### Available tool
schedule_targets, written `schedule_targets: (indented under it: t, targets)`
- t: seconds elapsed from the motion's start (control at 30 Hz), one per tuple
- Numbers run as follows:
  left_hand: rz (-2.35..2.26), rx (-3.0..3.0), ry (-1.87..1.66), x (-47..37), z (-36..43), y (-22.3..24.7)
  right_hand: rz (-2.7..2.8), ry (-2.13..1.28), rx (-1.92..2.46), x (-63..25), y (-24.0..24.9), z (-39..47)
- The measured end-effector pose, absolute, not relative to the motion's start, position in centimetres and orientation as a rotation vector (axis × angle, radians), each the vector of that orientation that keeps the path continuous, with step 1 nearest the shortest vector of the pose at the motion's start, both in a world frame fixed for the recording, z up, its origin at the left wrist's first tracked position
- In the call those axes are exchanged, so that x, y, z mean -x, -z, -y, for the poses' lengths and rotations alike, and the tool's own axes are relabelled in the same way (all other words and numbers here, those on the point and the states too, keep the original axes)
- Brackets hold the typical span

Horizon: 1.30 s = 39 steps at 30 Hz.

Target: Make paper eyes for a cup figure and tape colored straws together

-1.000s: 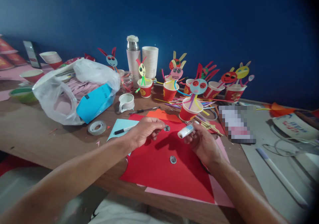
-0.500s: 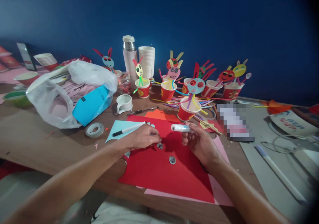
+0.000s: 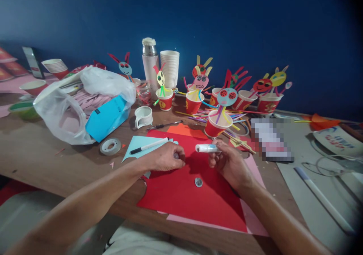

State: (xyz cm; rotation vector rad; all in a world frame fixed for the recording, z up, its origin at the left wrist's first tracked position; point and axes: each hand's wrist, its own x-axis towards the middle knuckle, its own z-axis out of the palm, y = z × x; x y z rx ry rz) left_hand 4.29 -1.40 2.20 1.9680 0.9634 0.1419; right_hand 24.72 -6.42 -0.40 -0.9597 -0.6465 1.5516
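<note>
Pinched in the curled fingers of my left hand (image 3: pixel 167 157) is a small round grey disc (image 3: pixel 176 156), partly covered by the fingers. Below that hand lies red paper (image 3: pixel 181 194). My right hand (image 3: pixel 227 160) is closed around a short white tube that looks like a glue stick (image 3: pixel 206 148), held level with its open end facing left. A second small grey disc (image 3: pixel 198 182) rests on the red paper between my two forearms. Beside my left wrist, a black-and-white marker (image 3: pixel 149 145) lies across light blue paper (image 3: pixel 134 143).
Behind the paper stand red paper cups with paper-faced figures (image 3: pixel 227 97), near loose coloured pipe cleaners (image 3: pixel 195 115). At left are a plastic bag (image 3: pixel 65 111) and a tape roll (image 3: pixel 110 146). A flask (image 3: pixel 150 64) and stacked white cups (image 3: pixel 169 69) stand by the blue wall.
My left hand has taken up the grey disc that lay by its fingertips. My right hand still holds the white tube in much the same place. The whole view has shifted slightly.
</note>
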Motion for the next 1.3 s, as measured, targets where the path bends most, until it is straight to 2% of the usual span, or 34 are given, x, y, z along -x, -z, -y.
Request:
schedule_targets:
  t: [0.43,0.7,0.9,1.1,1.3]
  targets:
    - [-0.846,-2.018,0.038,-3.3,1.1,-3.1,0.679,-1.548,0.951,-24.7,0.4,6.6]
    - [-0.885,-1.662,-0.086,-2.2,0.0,-3.3,0.712,-1.530,0.965,-24.6,0.5,6.7]
    - [-0.824,-1.572,-0.039,-2.2,-0.3,-2.8,0.749,-1.534,0.960,-24.5,0.4,6.7]
    - [-0.935,-1.886,0.024,-1.7,-0.8,-3.1,0.730,-1.530,0.957,-24.6,0.4,6.8]
    - [-0.993,-2.007,-0.117,-1.5,-0.8,-3.2,0.722,-1.533,0.971,-24.5,0.4,6.9]
